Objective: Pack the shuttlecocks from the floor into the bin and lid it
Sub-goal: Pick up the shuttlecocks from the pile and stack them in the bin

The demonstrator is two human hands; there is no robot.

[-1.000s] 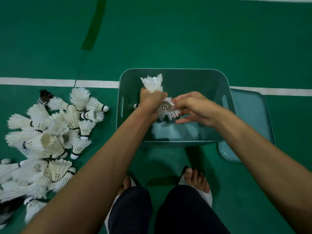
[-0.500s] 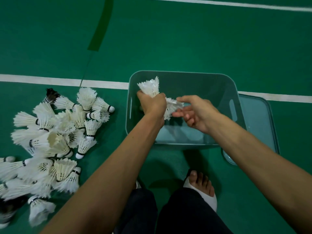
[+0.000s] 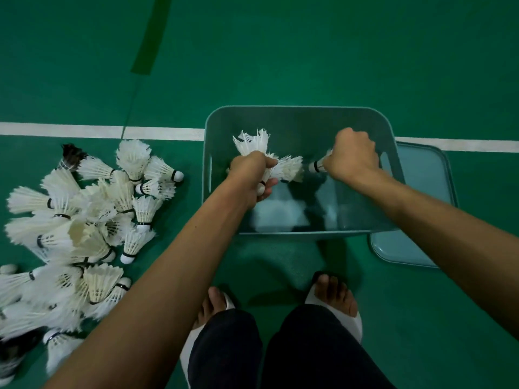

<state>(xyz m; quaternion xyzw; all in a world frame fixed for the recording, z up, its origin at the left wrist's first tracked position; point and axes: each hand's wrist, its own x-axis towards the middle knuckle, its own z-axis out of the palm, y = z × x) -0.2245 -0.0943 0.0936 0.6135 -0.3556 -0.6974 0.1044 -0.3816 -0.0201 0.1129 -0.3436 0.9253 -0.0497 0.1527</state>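
1. Floor [image 3: 309,51]: green court. A white line [image 3: 70,130] runs left to right and passes behind the bin. There is a darker green stripe [image 3: 151,37] at far left of centre.
2. Pile [image 3: 84,220]: loose white shuttlecocks on the floor, left of the bin and clear of it. They lie in all directions, with black-banded corks. One dark-feathered one [image 3: 71,153] sits at the far edge.
3. Bin [image 3: 295,119]: teal, rounded corners, open top, on the floor straight ahead of the feet. It has slot handles in the short walls. Pale patches show on the bottom; cannot tell if they are contents or reflection.
4. Lid [image 3: 421,192]: same teal, flat on the floor just right of the bin. Its left part is hidden behind the bin wall. It is not on the bin.
5. Feet [image 3: 334,293]: bare toes in white slippers below dark trousers, on the near side of the bin.
6. Left hand [image 3: 250,169]: over the bin's left half, fingers [image 3: 269,183] curled tight round the bunch.
7. Right hand [image 3: 351,157]: over the bin's right half, closed in a fist round one shuttlecock. The two hands are apart.
8. Bunch [image 3: 252,141]: several shuttlecocks. Feathers fan up and to the right out of the left fist, and a cork pokes out below the fingers.
9. Shuttlecock [image 3: 316,166]: only the cork end shows, sticking out of the right fist toward the bunch. It is near the bunch, not touching.
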